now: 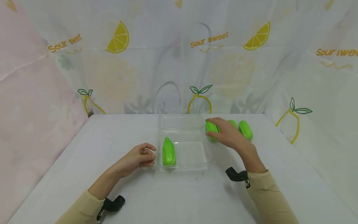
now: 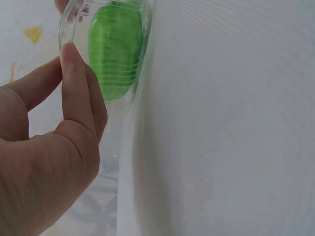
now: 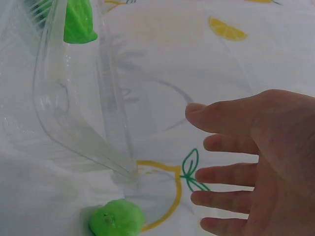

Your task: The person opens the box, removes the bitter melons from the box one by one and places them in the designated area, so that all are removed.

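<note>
A clear plastic box point(image 1: 193, 155) with its lid point(image 1: 180, 123) folded back lies on the table. Inside it, along the left side, is a green star fruit point(image 1: 169, 152), pointed end away from me. My left hand point(image 1: 142, 156) pinches the box's left rim between thumb and fingers; the left wrist view shows the fingertips point(image 2: 71, 51) right on that rim. To the right of the box, my right hand point(image 1: 227, 132) reaches over a second green star fruit point(image 1: 211, 129), overlapping it. Seen from the right wrist, that hand's fingers are spread and apart from the star fruit point(image 3: 116, 218).
Two more green star fruits lie right of my right hand, one point(image 1: 232, 123) partly hidden behind it and one point(image 1: 245, 130) further right. A white cloth covers the table point(image 1: 112, 137). Lemon-printed curtains point(image 1: 156, 62) hang behind and on both sides.
</note>
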Motion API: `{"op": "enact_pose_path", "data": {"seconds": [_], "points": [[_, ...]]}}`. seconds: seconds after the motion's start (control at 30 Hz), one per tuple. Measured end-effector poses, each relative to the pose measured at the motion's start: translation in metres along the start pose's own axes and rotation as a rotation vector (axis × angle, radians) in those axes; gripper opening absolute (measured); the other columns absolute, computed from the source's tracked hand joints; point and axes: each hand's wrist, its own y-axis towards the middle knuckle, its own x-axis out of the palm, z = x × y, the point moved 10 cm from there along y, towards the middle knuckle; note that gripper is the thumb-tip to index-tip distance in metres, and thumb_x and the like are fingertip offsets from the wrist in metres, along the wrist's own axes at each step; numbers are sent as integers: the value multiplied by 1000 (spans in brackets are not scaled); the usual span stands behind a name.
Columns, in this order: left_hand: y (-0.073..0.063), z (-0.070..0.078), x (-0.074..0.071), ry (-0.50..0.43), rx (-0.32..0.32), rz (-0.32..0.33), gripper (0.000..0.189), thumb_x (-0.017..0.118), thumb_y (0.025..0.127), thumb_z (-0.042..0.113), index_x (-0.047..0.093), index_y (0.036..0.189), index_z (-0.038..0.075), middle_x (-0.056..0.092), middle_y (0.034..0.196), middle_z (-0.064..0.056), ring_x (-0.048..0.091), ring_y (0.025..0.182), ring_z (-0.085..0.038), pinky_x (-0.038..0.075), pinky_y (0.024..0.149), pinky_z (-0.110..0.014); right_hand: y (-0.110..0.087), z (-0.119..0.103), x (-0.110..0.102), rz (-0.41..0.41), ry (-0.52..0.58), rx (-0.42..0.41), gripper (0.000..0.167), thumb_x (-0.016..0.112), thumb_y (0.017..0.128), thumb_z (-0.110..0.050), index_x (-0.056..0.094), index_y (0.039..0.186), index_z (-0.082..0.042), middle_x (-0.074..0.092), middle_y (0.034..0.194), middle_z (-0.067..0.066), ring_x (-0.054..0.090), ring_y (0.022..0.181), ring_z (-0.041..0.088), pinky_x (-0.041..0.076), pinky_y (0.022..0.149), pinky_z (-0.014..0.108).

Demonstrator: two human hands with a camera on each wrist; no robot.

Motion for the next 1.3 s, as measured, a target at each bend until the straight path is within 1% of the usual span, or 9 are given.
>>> {"op": "enact_pose_path", "data": {"seconds": [0.2,0.33,0.47,0.6,0.73,0.9,1.07,1.3], "points": [[0,0,1,-7,5,-6,50,67,96,15,39,131,-7,58,93,-2,64,85,-12,60,79,-23,-1,-16,10,-35,-13,1,58,66,95,-34,48,147,-14,46,153,10,36,146,34,35,116,55],[1,0,1,-11,6,-5,50,67,95,16,39,131,-7,59,92,-2,64,84,-12,60,79,-23,-1,-24,23,-76,-22,2,59,65,95,-36,48,147,-16,45,154,9,33,148,33,35,117,55],[2,-1,1,-9,3,-7,50,67,96,16,39,131,-7,59,92,-3,64,84,-12,60,79,-22,-2,-32,40,-110,-34,-18,58,65,95,-36,48,147,-16,48,152,8,38,145,32,38,115,53],[1,-2,3,-3,-1,-15,49,66,96,16,39,131,-7,58,92,-3,64,85,-12,60,79,-22,-3,-40,53,-130,-33,-61,56,65,95,-34,49,146,-14,50,149,9,43,141,31,40,114,52],[2,-1,3,-4,6,-16,49,66,96,15,39,131,-7,59,92,-2,64,85,-12,60,79,-23,-2,-46,63,-141,-27,-86,56,66,95,-34,50,145,-14,52,148,7,45,140,29,41,114,49],[2,1,1,0,9,-12,50,67,96,16,39,130,-7,59,91,-2,64,85,-12,60,79,-23,1,-55,76,-177,-1,-117,57,65,96,-35,48,147,-15,51,149,6,45,141,27,41,115,47],[2,1,1,5,5,-12,49,67,96,16,40,130,-6,58,92,-3,64,85,-12,60,79,-23,1,-61,87,-206,17,-137,57,65,95,-33,48,147,-16,52,148,6,46,140,26,41,115,47],[1,-1,-2,8,-6,1,48,67,95,17,41,129,-5,58,92,-3,64,84,-12,60,78,-22,5,-69,109,-252,54,-170,56,66,96,-33,49,146,-16,54,145,4,48,138,23,42,114,43]]}}
